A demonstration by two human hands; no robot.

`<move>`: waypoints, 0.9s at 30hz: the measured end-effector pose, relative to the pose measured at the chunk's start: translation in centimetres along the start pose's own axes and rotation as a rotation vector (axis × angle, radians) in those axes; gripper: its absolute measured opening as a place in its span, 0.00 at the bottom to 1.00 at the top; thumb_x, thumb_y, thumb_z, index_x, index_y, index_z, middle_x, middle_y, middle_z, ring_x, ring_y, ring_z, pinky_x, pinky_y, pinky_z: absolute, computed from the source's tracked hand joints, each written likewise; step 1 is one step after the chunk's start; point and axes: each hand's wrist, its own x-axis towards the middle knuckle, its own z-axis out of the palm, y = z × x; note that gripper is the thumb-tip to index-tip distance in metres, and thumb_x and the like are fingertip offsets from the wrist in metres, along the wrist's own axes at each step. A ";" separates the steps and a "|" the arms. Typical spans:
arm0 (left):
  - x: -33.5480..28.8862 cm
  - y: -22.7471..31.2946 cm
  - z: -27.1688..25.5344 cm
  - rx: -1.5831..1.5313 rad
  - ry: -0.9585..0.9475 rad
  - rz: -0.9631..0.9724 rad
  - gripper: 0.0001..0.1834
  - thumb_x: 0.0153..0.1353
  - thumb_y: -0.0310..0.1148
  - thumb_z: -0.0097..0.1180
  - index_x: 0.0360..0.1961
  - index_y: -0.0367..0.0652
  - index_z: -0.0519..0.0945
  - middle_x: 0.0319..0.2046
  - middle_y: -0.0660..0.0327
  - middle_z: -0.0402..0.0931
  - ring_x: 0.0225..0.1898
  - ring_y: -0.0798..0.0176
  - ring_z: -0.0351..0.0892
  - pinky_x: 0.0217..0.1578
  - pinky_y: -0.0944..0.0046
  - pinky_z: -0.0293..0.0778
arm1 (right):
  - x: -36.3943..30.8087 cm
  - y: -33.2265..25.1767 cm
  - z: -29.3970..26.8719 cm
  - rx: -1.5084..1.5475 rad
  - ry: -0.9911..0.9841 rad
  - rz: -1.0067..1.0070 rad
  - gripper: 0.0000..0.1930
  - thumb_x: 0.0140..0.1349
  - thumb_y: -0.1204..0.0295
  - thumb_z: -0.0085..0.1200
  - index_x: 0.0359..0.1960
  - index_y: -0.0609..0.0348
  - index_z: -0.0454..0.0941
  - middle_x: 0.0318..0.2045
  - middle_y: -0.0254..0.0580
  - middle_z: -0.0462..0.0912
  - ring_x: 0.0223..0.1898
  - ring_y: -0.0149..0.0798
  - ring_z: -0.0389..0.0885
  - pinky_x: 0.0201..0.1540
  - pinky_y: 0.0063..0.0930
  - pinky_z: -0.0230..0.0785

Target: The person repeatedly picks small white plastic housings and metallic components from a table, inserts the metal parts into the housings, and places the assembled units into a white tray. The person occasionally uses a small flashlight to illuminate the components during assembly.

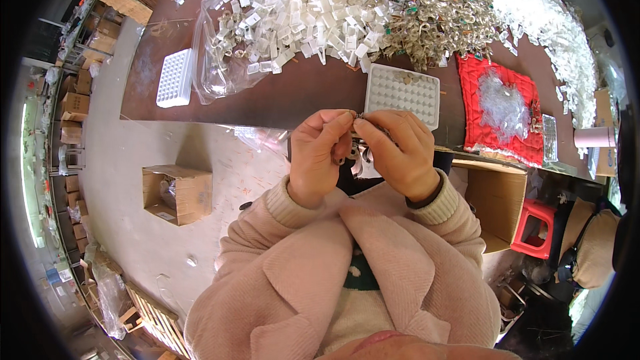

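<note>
My left hand (317, 157) and my right hand (403, 157) meet in front of my chest, near the table's front edge. Thumbs and forefingers pinch together at a tiny dark piece, too small to name. Below the fingertips, several shiny curved metal pieces (357, 155) show between the palms; the curled fingers partly hide them, and which hand holds them is unclear. Just beyond my right hand lies a white tray (402, 120) with rows of small cells, a few bits at its far edge.
On the brown table (287, 100) are heaps of whitish plastic cases (320, 17), brassy metal pieces (437, 10) and clear plastic parts (540, 20). A red cloth (477, 110) bears clear bits. White gridded trays (175, 79) sit left. A carton (193, 193) and red stool (537, 227) stand below.
</note>
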 end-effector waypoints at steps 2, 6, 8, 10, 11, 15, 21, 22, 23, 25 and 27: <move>0.5 0.0 0.6 0.057 -0.008 -0.018 0.06 0.67 0.28 0.59 0.38 0.34 0.82 0.23 0.66 0.76 0.20 0.77 0.65 0.21 0.74 0.59 | -0.7 0.3 -0.2 0.053 0.003 0.107 0.15 0.51 0.83 0.61 0.42 0.58 0.82 0.36 0.41 0.82 0.33 0.43 0.83 0.34 0.33 0.76; 1.3 0.1 1.8 0.122 -0.066 -0.105 0.07 0.66 0.28 0.60 0.39 0.34 0.81 0.25 0.65 0.78 0.19 0.77 0.65 0.20 0.74 0.58 | -2.1 1.1 -1.1 0.192 0.029 0.273 0.17 0.47 0.84 0.59 0.42 0.59 0.81 0.37 0.43 0.81 0.36 0.47 0.82 0.38 0.35 0.76; 1.6 -0.3 2.3 0.155 -0.088 -0.151 0.07 0.66 0.28 0.61 0.39 0.34 0.82 0.26 0.65 0.79 0.19 0.77 0.65 0.20 0.74 0.59 | -2.6 1.6 -1.8 0.238 0.053 0.318 0.16 0.48 0.85 0.59 0.41 0.59 0.82 0.37 0.44 0.81 0.35 0.48 0.82 0.37 0.35 0.76; 1.9 -0.4 2.7 0.213 -0.106 -0.164 0.07 0.65 0.29 0.62 0.39 0.35 0.83 0.26 0.65 0.79 0.20 0.78 0.66 0.21 0.75 0.60 | -2.9 2.1 -2.3 0.230 0.076 0.308 0.16 0.50 0.87 0.58 0.41 0.60 0.82 0.37 0.45 0.81 0.35 0.48 0.82 0.37 0.35 0.76; 2.4 -0.3 2.9 0.344 -0.073 -0.117 0.07 0.65 0.30 0.62 0.39 0.36 0.83 0.26 0.66 0.79 0.20 0.78 0.67 0.21 0.76 0.60 | -3.1 2.2 -2.5 0.226 0.115 0.339 0.15 0.51 0.87 0.59 0.41 0.60 0.82 0.36 0.45 0.81 0.34 0.48 0.82 0.36 0.34 0.76; 7.8 1.7 3.2 1.068 0.071 0.481 0.10 0.61 0.30 0.66 0.41 0.37 0.84 0.26 0.69 0.80 0.20 0.80 0.66 0.19 0.76 0.62 | -3.5 2.6 -3.5 0.188 0.237 0.407 0.08 0.58 0.85 0.62 0.39 0.62 0.81 0.35 0.44 0.82 0.31 0.39 0.83 0.34 0.25 0.75; 15.6 4.0 2.4 1.786 0.072 1.042 0.15 0.55 0.32 0.67 0.43 0.39 0.82 0.36 0.55 0.78 0.33 0.51 0.81 0.35 0.54 0.77 | -3.7 2.9 -4.0 0.233 0.270 0.420 0.09 0.57 0.86 0.62 0.38 0.63 0.81 0.35 0.45 0.82 0.31 0.40 0.82 0.34 0.26 0.75; 16.2 3.9 2.3 1.846 0.101 1.023 0.15 0.55 0.33 0.67 0.42 0.39 0.82 0.38 0.54 0.78 0.35 0.47 0.81 0.36 0.52 0.78 | -3.8 2.9 -4.1 0.231 0.275 0.414 0.09 0.57 0.86 0.62 0.38 0.63 0.81 0.34 0.45 0.82 0.32 0.40 0.82 0.34 0.26 0.75; 16.7 3.8 2.2 1.893 0.105 0.968 0.15 0.55 0.35 0.67 0.42 0.39 0.82 0.39 0.54 0.78 0.36 0.46 0.82 0.36 0.52 0.78 | -3.8 3.0 -4.1 0.229 0.274 0.407 0.09 0.57 0.86 0.62 0.39 0.63 0.81 0.34 0.45 0.82 0.32 0.40 0.82 0.34 0.26 0.75; 17.2 3.9 2.0 1.984 0.117 0.852 0.17 0.56 0.38 0.67 0.41 0.39 0.82 0.41 0.54 0.78 0.38 0.46 0.82 0.37 0.51 0.78 | -3.9 3.0 -4.3 0.231 0.271 0.408 0.10 0.56 0.86 0.62 0.38 0.63 0.81 0.34 0.45 0.82 0.32 0.41 0.82 0.35 0.26 0.75; 16.8 4.5 1.9 1.944 0.082 1.008 0.16 0.55 0.37 0.68 0.40 0.39 0.81 0.38 0.54 0.79 0.33 0.50 0.82 0.34 0.55 0.78 | -4.0 3.0 -4.4 0.236 0.265 0.427 0.10 0.56 0.87 0.62 0.38 0.63 0.81 0.34 0.46 0.82 0.33 0.42 0.83 0.35 0.26 0.75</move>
